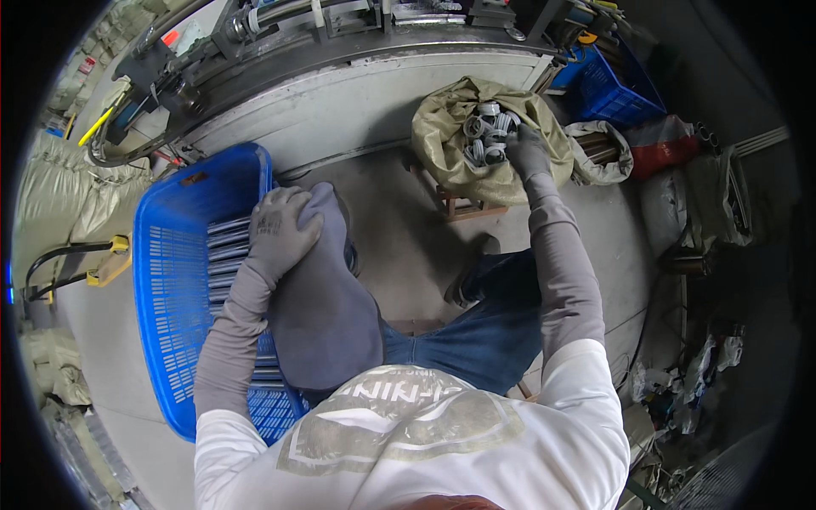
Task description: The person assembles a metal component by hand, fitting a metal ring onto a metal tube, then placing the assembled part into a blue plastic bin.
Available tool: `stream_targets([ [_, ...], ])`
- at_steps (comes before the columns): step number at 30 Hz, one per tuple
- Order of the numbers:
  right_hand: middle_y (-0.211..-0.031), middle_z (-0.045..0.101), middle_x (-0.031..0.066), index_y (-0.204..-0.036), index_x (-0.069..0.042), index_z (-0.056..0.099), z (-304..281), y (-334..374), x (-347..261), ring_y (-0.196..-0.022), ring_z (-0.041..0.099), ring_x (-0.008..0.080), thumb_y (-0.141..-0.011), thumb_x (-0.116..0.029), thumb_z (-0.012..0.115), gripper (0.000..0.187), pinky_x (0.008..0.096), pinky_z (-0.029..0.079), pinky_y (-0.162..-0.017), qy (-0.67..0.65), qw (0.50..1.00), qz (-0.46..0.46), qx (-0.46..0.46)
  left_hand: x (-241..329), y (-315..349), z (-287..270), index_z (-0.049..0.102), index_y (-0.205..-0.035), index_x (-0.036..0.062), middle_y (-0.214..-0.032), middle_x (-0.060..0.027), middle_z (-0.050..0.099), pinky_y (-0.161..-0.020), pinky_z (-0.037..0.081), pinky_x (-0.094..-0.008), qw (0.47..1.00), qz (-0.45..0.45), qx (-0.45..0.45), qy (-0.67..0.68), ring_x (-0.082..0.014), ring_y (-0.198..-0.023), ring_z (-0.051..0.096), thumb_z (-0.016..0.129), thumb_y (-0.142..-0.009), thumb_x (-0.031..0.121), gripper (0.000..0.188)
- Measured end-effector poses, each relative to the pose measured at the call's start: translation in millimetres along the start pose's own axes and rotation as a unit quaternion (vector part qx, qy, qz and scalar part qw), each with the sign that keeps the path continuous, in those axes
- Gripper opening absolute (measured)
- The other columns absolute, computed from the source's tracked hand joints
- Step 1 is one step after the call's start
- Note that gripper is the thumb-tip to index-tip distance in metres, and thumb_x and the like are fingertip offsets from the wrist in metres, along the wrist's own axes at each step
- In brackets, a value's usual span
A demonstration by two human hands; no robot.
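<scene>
Right hand in a grey glove over grey-white rings in an open khaki woven sack

The rings lie in a loose heap inside the sack, far and slightly right of the seated person. The right hand is at the heap's right side, its arm stretched far forward. Its fingertips point down among the rings; whether they close on one, I cannot tell.

The left hand, in a matching grey glove, lies at the left, by the right rim of a long blue plastic basket with slotted walls. Its thumb stands apart from the fingers, over a slate-blue cloth pad draped along the left thigh. I cannot tell whether the fingertips grip anything. Straight, shiny metal tubes lie in the basket, partly hidden by the left forearm.

A low wooden stand shows under the sack. Just right of the sack is a smaller whitish sack holding brown tubes. At the far side runs a dark metal machine bench with a pale front panel.
</scene>
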State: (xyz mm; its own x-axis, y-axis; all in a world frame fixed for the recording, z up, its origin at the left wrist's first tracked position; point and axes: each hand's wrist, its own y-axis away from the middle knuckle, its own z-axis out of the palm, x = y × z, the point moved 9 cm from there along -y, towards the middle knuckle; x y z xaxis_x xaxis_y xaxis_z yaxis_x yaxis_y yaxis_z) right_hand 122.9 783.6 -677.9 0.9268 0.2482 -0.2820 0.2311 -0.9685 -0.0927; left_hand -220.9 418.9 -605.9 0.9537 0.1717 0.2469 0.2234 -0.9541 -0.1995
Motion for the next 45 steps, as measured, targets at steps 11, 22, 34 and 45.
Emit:
stream_targets([
  [11,-0.138,0.064,0.0256,-0.133,-0.002,0.066,20,-36,125,-0.126,0.062,0.0412,-0.081,-0.052,0.073,0.073,0.0463,0.047,-0.110,-0.060,0.984,0.169,0.003,5,-4,-17,0.065,-0.125,0.0045,-0.131,-0.0168,0.062,-0.111,0.038,-0.0512,0.994,0.068,0.027,-0.083,-0.0377,-0.131,0.051,0.073,-0.080,0.030,0.052],
  [22,-0.135,0.066,0.0234,-0.134,-0.005,0.065,65,-9,69,-0.126,0.063,0.0374,-0.089,-0.051,0.063,0.065,0.0456,0.049,-0.107,0.043,0.981,0.053,-0.181,233,-122,152,0.051,-0.147,0.0070,-0.151,-0.0145,0.050,-0.119,0.031,-0.0523,0.938,0.330,-0.100,-0.035,-0.0318,-0.141,0.047,0.068,-0.091,0.035,0.065],
  [34,-0.128,0.070,0.0204,-0.117,-0.007,0.075,68,-3,34,-0.122,0.065,0.0378,-0.098,-0.044,0.048,0.050,0.0478,0.050,-0.103,0.044,0.983,0.016,-0.176,216,-109,180,0.049,-0.151,0.0109,-0.152,-0.0165,0.050,-0.119,0.032,-0.0543,0.919,0.229,-0.293,-0.134,-0.0325,-0.144,0.046,0.067,-0.090,0.037,0.069],
  [45,-0.109,0.072,0.0223,-0.112,-0.007,0.073,72,-22,26,-0.104,0.069,0.0409,-0.098,-0.035,0.058,0.035,0.0491,0.054,-0.089,0.193,0.973,-0.117,-0.057,-39,-4,-80,0.062,-0.131,0.0015,-0.136,-0.0233,0.061,-0.111,0.043,-0.0480,0.991,0.022,0.117,0.063,-0.0406,-0.128,0.057,0.071,-0.088,0.031,0.053],
])
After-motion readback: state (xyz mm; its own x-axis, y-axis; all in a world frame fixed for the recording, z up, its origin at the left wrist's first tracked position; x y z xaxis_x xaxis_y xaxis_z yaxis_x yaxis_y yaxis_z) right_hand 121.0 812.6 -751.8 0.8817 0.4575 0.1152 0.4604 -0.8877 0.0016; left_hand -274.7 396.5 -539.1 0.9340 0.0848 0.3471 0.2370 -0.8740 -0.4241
